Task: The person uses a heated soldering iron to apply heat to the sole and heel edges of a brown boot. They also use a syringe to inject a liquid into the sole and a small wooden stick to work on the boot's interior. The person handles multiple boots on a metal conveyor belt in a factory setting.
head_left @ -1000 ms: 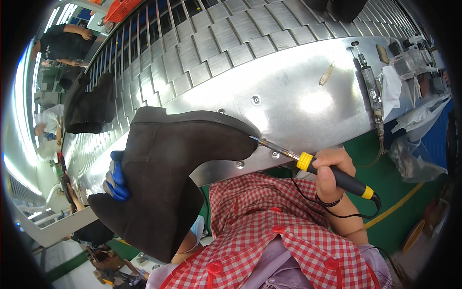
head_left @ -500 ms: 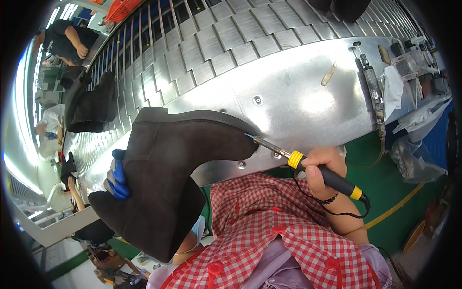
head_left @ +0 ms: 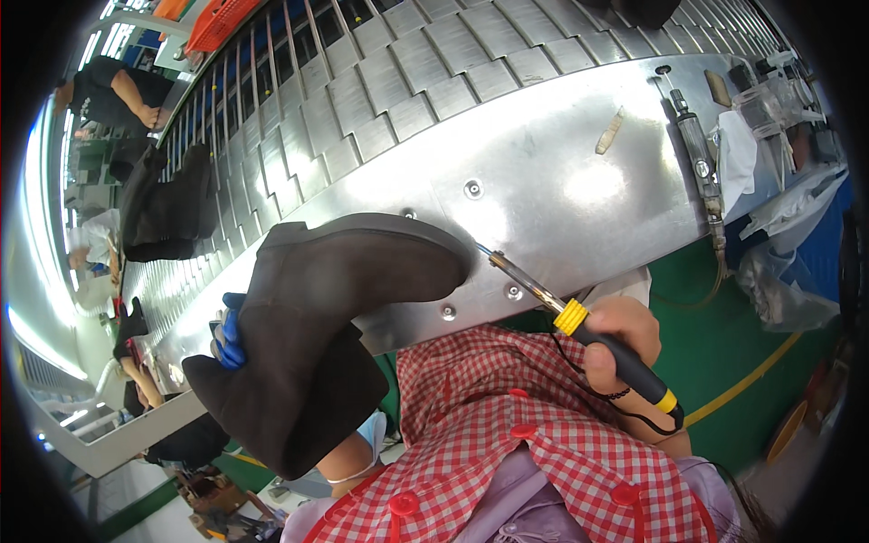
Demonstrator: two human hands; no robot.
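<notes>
A dark brown suede ankle boot (head_left: 317,294) is tilted before me, its sole edge uppermost and its toe to the right. My left hand (head_left: 230,338), in a blue and grey glove, grips the boot from behind near the heel and shaft; most of its fingers are hidden. In my bare right hand (head_left: 625,337) is a soldering iron (head_left: 570,317) with a black handle and yellow collar. Its thin metal tip points at the sole edge by the toe, and a small gap seems to lie between them.
Behind the boot runs a metal ledge (head_left: 561,190) beside a slatted conveyor (head_left: 407,81). Another dark boot (head_left: 181,204) stands at left. A slim metal tool (head_left: 697,149), a tan strip (head_left: 610,131) and clear plastic bags (head_left: 778,285) lie at right. Co-workers (head_left: 122,90) are at far left.
The boot's toe has turned and shifted slightly left. The iron's tip has gone from touching the toe's upper to just off its sole edge, and my right hand has moved slightly down and right.
</notes>
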